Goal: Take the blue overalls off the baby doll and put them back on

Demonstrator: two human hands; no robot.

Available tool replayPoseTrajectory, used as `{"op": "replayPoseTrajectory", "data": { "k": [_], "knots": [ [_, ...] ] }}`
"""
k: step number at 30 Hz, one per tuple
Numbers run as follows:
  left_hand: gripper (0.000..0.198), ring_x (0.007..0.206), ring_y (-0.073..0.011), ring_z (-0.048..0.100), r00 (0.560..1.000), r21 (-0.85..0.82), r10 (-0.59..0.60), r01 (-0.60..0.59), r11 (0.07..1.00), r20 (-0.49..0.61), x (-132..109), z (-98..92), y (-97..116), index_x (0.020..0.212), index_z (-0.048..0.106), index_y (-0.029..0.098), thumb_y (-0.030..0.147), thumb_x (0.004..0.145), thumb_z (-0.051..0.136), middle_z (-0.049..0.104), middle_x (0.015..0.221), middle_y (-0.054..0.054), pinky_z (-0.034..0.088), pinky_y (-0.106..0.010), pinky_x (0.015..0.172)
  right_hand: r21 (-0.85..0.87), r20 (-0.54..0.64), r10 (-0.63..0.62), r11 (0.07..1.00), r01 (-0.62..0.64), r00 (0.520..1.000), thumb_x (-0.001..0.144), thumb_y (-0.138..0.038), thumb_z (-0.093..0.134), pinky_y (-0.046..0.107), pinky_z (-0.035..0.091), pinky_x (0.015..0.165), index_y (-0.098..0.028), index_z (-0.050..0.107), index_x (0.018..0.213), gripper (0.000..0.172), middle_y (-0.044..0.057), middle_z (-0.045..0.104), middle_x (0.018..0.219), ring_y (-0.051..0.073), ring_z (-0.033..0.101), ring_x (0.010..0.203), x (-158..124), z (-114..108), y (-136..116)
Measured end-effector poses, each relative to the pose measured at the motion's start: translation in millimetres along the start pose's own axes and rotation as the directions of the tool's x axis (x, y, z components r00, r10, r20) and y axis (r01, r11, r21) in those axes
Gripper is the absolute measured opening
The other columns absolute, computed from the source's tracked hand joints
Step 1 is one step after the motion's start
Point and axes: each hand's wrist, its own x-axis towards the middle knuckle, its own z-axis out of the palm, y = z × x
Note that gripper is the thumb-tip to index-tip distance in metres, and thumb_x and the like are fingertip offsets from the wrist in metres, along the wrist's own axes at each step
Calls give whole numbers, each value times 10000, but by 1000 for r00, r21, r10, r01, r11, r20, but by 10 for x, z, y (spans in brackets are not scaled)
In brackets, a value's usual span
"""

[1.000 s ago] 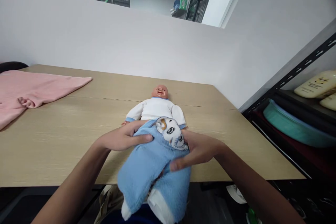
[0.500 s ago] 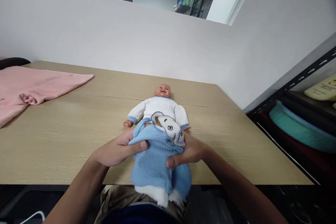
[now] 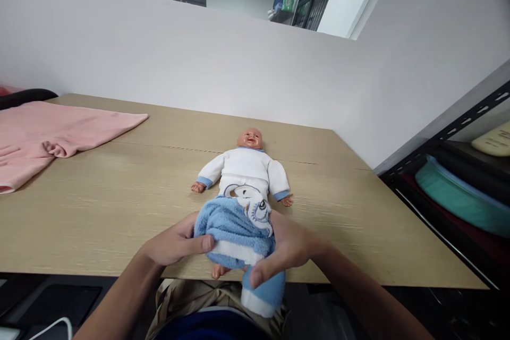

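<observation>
A baby doll point(image 3: 246, 163) in a white top with blue cuffs lies on its back, head toward the wall. Blue fleece trousers point(image 3: 231, 223) with a white cartoon face are bunched over its legs. My left hand point(image 3: 175, 241) grips their left side, thumb on top near a white cuff. On the other side my right hand point(image 3: 289, 247) is closed on the fabric, its thumb over the second trouser leg point(image 3: 263, 292), which hangs past the table edge. One bare doll foot point(image 3: 219, 271) shows below the bunched cloth; the other is mostly hidden.
A pink cloth garment point(image 3: 67, 127) is spread on the left of the wooden table point(image 3: 119, 212). At the right a dark shelf rack point(image 3: 442, 143) holds a teal basin point(image 3: 458, 196) and a cream bottle point(image 3: 494, 141). A white wall point(image 3: 191, 64) borders the table's far side.
The left trouser leg has been gathered upward, and a doll foot now shows beneath it. The waist has moved down from the white top. Both hands still grip the trousers.
</observation>
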Motion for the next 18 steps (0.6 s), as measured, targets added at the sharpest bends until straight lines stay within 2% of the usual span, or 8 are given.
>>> {"op": "replayPoseTrajectory", "data": {
  "k": [2,5,7,8,10,12,15,18],
  "knots": [
    [631,782,-241,713,998,10,-8,9,1000,-57,-21,64,-49,1064,715,169,734,812,838,751,872,-89,616,-369,776,-111,-204,-45,994,22,978,734,-323,927,405,577,1081,-236,759,1128,437,43,802,1136,274,739,1118,7,119,-15],
    [650,993,-271,715,979,128,2,24,991,-203,-38,202,-61,1255,677,196,583,795,925,760,1087,-93,604,-376,905,-244,-590,-38,961,-133,806,805,-317,776,425,605,962,-209,722,965,200,54,771,954,288,718,1009,8,255,85],
    [655,1052,-269,695,937,197,-2,75,978,-348,-34,289,-62,1378,618,223,540,866,874,739,1119,-75,593,-365,932,-268,-714,-18,931,-248,700,839,-325,686,423,605,880,-199,695,907,143,63,746,883,281,701,917,16,313,154],
    [625,983,-252,691,910,213,-4,101,972,-415,-31,325,-67,1399,598,225,546,911,820,726,1063,-57,594,-351,885,-295,-734,-44,919,-260,678,841,-310,667,415,599,871,-199,698,926,143,67,751,901,275,697,903,23,336,170],
    [530,804,-214,648,861,237,-10,152,959,-509,-26,382,-84,1368,597,210,567,989,692,686,931,-20,577,-328,770,-375,-711,-133,902,-213,691,838,-250,650,382,585,879,-212,710,1022,197,69,775,993,261,700,926,37,373,158],
    [453,773,-215,639,832,278,4,180,944,-555,-34,425,-103,1294,621,201,568,1027,606,685,899,-16,569,-329,753,-431,-650,-165,884,-181,742,856,-211,639,338,567,853,-232,709,1042,199,56,785,1017,239,700,921,43,406,104],
    [382,1065,-289,704,831,348,39,189,918,-554,-70,467,-135,1258,655,207,513,1039,591,761,1104,-73,579,-385,951,-467,-572,-51,841,-274,818,892,-206,632,306,513,773,-226,688,952,84,43,785,966,212,683,857,30,445,21],
    [317,1174,-354,692,831,449,45,253,857,-555,-108,465,-198,1154,719,209,459,980,629,779,1186,-110,542,-494,1082,-502,-470,57,803,-320,881,899,-213,639,292,453,706,-213,668,897,29,34,782,911,188,652,789,9,466,-3]
  ]
}}
